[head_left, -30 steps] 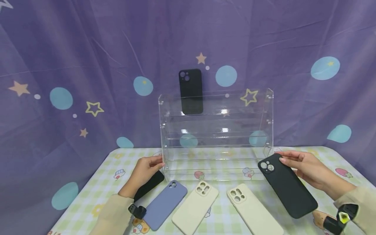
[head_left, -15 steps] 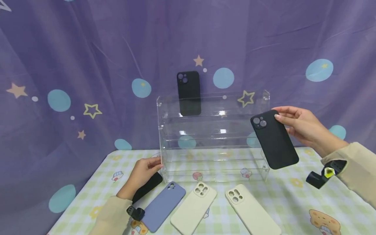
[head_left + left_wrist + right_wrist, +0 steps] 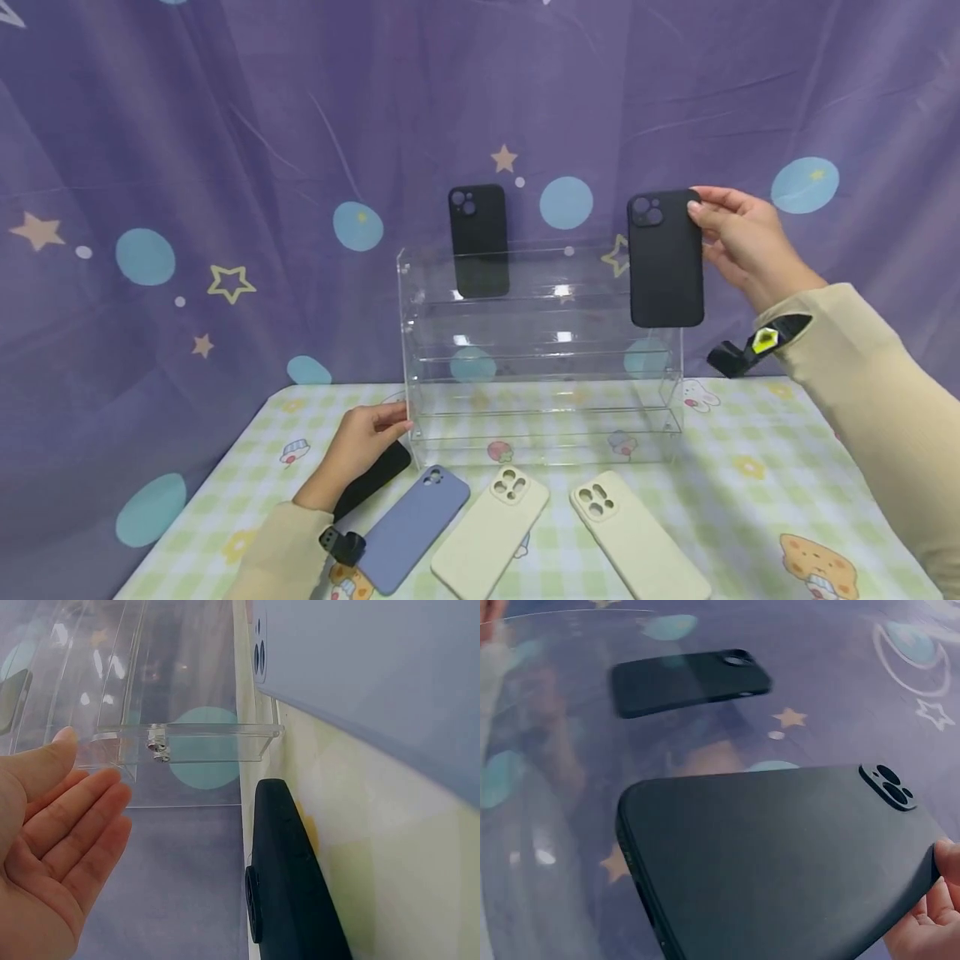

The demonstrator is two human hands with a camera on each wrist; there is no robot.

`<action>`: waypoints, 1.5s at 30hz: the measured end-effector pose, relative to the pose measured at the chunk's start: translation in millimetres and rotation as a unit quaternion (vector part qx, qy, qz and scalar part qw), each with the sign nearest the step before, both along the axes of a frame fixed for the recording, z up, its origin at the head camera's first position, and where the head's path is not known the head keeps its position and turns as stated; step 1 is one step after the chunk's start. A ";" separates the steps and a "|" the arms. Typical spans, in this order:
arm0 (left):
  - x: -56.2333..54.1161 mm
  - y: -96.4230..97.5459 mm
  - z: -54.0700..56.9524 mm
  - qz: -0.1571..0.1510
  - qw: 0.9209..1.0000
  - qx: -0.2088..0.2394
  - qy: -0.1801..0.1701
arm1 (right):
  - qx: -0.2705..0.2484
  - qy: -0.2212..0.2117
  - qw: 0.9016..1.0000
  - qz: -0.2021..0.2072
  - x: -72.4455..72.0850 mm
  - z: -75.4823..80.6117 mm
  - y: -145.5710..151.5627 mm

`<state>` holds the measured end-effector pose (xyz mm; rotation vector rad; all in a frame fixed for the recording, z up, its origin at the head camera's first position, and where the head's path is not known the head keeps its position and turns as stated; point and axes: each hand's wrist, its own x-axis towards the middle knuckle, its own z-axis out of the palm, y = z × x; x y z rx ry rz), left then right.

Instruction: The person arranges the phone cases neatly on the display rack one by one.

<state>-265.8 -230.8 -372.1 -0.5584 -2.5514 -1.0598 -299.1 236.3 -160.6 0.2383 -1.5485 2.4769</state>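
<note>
In the head view my right hand pinches a black phone case by its upper right corner. It holds the case upright in front of the right end of the clear acrylic display rack, camera holes at upper left. Another black phone case stands on the rack's top tier, left of centre. My left hand holds the rack's left side panel near its foot, thumb in front and fingers behind. The left wrist view has that hand at the panel's edge.
On the checked tablecloth before the rack lie a blue phone case, a cream case and a second cream case. A black case lies partly hidden behind my left forearm. A purple curtain hangs behind.
My right hand has lifted the black phone case from low beside the rack up and left to its top tier, turning it from tilted to upright. The left hand stays at the panel.
</note>
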 end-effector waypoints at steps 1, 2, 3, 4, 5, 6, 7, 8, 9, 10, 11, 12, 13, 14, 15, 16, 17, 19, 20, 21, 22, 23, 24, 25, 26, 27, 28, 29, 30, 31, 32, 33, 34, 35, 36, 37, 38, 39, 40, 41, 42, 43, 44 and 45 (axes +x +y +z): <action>-0.5 0.1 0.2 0.001 1.000 -0.001 -0.001 | -0.029 -0.002 1.000 0.001 -3.8 3.2 0.0; -0.7 0.3 0.4 0.000 1.000 -0.001 -0.001 | -0.054 -0.001 0.999 0.000 -7.5 5.9 0.2; -0.9 0.6 0.2 0.001 1.000 0.000 -0.003 | -0.075 -0.001 0.997 -0.003 -11.2 8.5 0.2; -1.0 0.8 0.1 0.001 1.000 0.000 -0.004 | -0.094 -0.002 0.996 -0.008 -14.8 10.7 0.4; -1.0 1.1 -0.2 0.003 1.000 0.001 -0.005 | -0.114 -0.003 0.993 -0.012 -18.5 12.4 0.6; -1.0 1.2 -0.6 0.003 1.000 0.001 -0.006 | -0.130 -0.004 0.991 -0.018 -22.0 13.9 0.7; -0.8 1.3 -0.9 0.004 1.000 0.003 -0.007 | -0.144 -0.005 0.989 -0.023 -25.2 15.2 0.6; -0.5 1.5 -1.3 0.004 1.000 0.004 -0.008 | -0.156 -0.005 0.987 -0.029 -28.2 16.5 0.4; -0.4 1.5 -1.4 0.004 1.000 0.005 -0.008 | -0.171 -0.006 0.985 -0.034 -31.4 18.1 0.0; -0.4 1.3 -1.8 0.005 1.000 0.005 -0.008 | -0.191 -0.004 0.981 -0.037 -34.3 19.5 -0.4; -0.3 1.1 -1.7 0.004 1.000 0.006 -0.006 | -0.211 -0.002 0.977 -0.042 -37.0 21.1 -1.1; -0.2 0.9 -1.8 0.004 1.000 0.006 -0.004 | -0.228 -0.001 0.972 -0.047 -39.4 22.8 -2.2; 0.0 0.7 -1.7 0.004 1.000 0.006 -0.003 | -0.245 0.001 0.968 -0.054 -41.5 24.6 -3.5; 0.1 0.4 -1.5 0.004 1.000 0.006 -0.001 | -0.263 0.007 0.963 -0.060 -43.8 26.3 -4.9; 0.1 -0.1 -1.3 0.004 1.000 0.005 0.000 | -0.279 0.013 0.958 -0.069 -45.8 27.7 -6.7; 0.1 -0.6 -1.0 0.004 1.000 0.004 0.001 | -0.294 0.021 0.952 -0.077 -47.6 29.0 -8.6; 0.4 -0.9 -0.3 0.005 1.000 0.003 0.000 | -0.306 0.028 0.948 -0.087 -49.2 30.2 -10.7; 0.7 -1.2 0.4 0.006 1.000 0.001 -0.002 | -0.328 0.045 0.938 -0.101 -52.2 32.1 -14.6; 0.9 -1.2 1.1 0.006 1.000 0.000 -0.004 | -0.339 0.053 0.933 -0.110 -53.8 32.8 -16.5; 1.2 -1.0 1.6 0.006 1.000 0.000 -0.007 | -0.348 0.059 0.928 -0.118 -55.1 33.3 -18.3; 1.5 -0.6 2.2 0.006 1.000 0.001 -0.009 | -0.356 0.064 0.924 -0.125 -56.4 33.8 -20.2; 1.9 0.1 2.6 0.007 1.000 0.001 -0.012 | -0.364 0.068 0.920 -0.132 -57.4 34.1 -21.5; 2.0 0.9 2.8 0.007 1.000 0.003 -0.013 | -0.370 0.072 0.916 -0.138 -58.4 34.4 -22.8; 2.2 1.6 3.0 0.006 1.000 0.003 -0.015 | -0.374 0.074 0.913 -0.146 -59.3 34.7 -24.2; 2.8 2.3 3.3 0.006 1.000 0.003 -0.018 | -0.379 0.077 0.910 -0.151 -60.3 35.0 -25.6; 3.0 2.8 3.3 0.006 1.000 0.004 -0.018 | -0.382 0.083 0.907 -0.156 -61.0 35.2 -27.3; 3.0 3.1 3.4 0.006 1.000 0.003 -0.018 | -0.383 0.090 0.905 -0.159 -61.8 35.4 -29.1; 3.0 3.4 3.4 0.006 1.000 0.002 -0.017 | -0.385 0.097 0.904 -0.161 -62.4 35.7 -30.8; 3.0 3.6 3.3 0.005 1.000 0.002 -0.016 | -0.386 0.107 0.902 -0.164 -63.2 35.9 -32.7; 2.9 3.9 3.0 0.004 1.000 0.002 -0.016 | -0.383 0.116 0.901 -0.166 -64.0 36.0 -34.7; 2.6 4.0 2.6 0.004 1.000 0.001 -0.015 | -0.377 0.127 0.902 -0.168 -65.0 35.6 -36.8; 2.3 4.1 2.2 0.004 1.000 0.001 -0.013 | -0.369 0.136 0.903 -0.170 -65.9 34.8 -38.7; 2.1 4.1 1.8 0.003 1.000 0.000 -0.011 | -0.360 0.142 0.906 -0.172 -66.7 33.7 -40.4; 1.9 4.0 1.4 0.003 1.000 0.000 -0.010 | -0.352 0.147 0.908 -0.174 -67.5 32.4 -41.9; 1.7 4.0 1.2 0.003 1.000 0.000 -0.011 | -0.343 0.151 0.910 -0.175 -68.1 30.7 -43.2; 1.2 4.0 1.0 0.002 1.000 0.000 -0.009 | -0.332 0.154 0.914 -0.176 -68.6 29.0 -44.0; 0.7 4.0 1.0 0.001 1.000 -0.001 -0.008 | -0.325 0.159 0.916 -0.174 -68.9 27.2 -44.4; 0.3 4.1 1.0 0.000 1.000 -0.002 -0.009 | -0.318 0.161 0.919 -0.170 -68.9 25.5 -44.5; 0.2 4.3 1.1 -0.001 1.000 -0.003 -0.010 | -0.313 0.160 0.922 -0.161 -68.5 24.1 -44.3; -0.1 4.5 1.3 -0.002 1.000 -0.004 -0.010 | -0.306 0.161 0.926 -0.150 -68.1 22.6 -44.1; -0.2 4.6 1.4 -0.003 1.000 -0.004 -0.011 | -0.296 0.161 0.932 -0.136 -67.4 21.3 -43.8; -0.3 4.6 1.5 -0.002 1.000 -0.005 -0.010 | -0.285 0.158 0.938 -0.122 -67.0 20.1 -43.7; -0.3 4.5 1.6 -0.001 1.000 -0.006 -0.010 | -0.275 0.153 0.943 -0.107 -66.3 19.0 -43.6; -0.2 4.4 1.6 0.000 1.000 -0.005 -0.010 | -0.262 0.147 0.949 -0.093 -65.9 18.2 -43.6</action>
